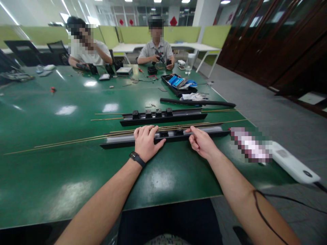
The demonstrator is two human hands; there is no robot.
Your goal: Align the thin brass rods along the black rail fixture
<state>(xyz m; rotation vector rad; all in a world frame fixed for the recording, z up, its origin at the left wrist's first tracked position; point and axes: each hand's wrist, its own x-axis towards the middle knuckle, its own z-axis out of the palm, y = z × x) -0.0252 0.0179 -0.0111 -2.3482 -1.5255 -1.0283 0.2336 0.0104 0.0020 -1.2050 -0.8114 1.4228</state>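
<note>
A long black rail point(117, 140) lies across the green table point(63, 170) in front of me. My left hand point(146, 142), with a dark watch on its wrist, rests palm down on the rail, fingers spread flat. My right hand point(201, 142) is closed in a pinch at the rail's upper edge, on thin brass rods point(63, 141) that run along it. What the pinch holds is too small to tell apart. A second black rail point(163, 117) with several black blocks on top lies just beyond.
A black bar point(198, 101) and a black tray point(178, 85) of blue parts sit further back. Two people work at the far end. A white device point(291, 165) lies at the right table corner. Grey floor runs along the right.
</note>
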